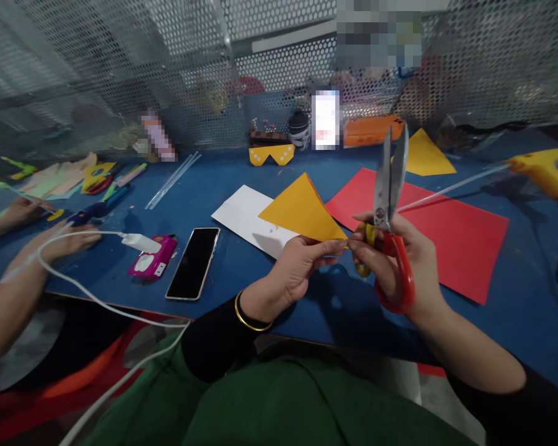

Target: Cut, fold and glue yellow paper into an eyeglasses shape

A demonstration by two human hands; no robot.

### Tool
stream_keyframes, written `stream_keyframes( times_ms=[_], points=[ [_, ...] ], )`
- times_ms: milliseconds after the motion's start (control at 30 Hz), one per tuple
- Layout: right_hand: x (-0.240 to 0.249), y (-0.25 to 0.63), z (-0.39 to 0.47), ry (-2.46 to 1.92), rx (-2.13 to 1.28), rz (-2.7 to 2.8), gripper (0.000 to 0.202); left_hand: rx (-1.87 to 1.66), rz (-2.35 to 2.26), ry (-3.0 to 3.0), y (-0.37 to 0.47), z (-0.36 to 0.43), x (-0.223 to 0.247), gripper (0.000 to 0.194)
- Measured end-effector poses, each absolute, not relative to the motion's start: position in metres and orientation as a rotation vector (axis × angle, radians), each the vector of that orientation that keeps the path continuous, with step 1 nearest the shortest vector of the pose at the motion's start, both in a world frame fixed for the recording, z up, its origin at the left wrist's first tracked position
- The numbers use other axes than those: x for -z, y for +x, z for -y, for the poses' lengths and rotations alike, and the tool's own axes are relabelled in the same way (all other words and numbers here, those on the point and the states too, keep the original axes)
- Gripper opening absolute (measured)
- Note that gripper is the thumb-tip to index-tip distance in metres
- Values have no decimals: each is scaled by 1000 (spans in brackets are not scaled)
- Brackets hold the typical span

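My left hand (297, 266) pinches the lower right corner of a folded yellow paper (302, 207), which stands out over a white sheet (244, 207). Close beside it, my right hand (413, 260) has a pair of scissors (391, 192) hooked on its fingers, with red and yellow handles and the blades pointing up, slightly parted. The right thumb and fingertip also meet at the paper's corner. A large red sheet (465, 235) lies on the table behind the right hand, partly covered by it.
Left of my hands lie a black-screened phone (194, 263) and a purple power socket (153, 257) with a white cable. A yellow glue gun (542, 170) lies far right. At the back are a yellow paper mask (271, 155) and a lit phone (326, 121). A co-worker's hands (69, 241) are at left.
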State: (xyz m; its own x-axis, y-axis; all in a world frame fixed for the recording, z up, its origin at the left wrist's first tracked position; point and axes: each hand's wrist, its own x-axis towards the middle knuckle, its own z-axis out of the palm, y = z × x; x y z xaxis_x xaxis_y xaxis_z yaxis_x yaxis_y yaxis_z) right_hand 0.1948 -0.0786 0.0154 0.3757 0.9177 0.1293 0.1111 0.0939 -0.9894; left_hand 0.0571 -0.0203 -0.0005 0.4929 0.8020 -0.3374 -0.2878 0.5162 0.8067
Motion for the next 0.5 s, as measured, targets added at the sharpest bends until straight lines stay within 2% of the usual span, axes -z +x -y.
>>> stream_keyframes(
  times_ms=[200, 367, 500],
  points=[
    [-17, 208, 83, -1424, -738, 1249, 38, -904, -842, 801, 59, 18, 0, 28],
    [-8, 240, 96, -1693, -394, 1645, 67, -1017, -848, 767, 55, 14, -7, 26],
    [-2, 253, 108, -1766, -276, 1775, 65, -1048, -817, 731, 53, 13, -11, 24]
  ],
)
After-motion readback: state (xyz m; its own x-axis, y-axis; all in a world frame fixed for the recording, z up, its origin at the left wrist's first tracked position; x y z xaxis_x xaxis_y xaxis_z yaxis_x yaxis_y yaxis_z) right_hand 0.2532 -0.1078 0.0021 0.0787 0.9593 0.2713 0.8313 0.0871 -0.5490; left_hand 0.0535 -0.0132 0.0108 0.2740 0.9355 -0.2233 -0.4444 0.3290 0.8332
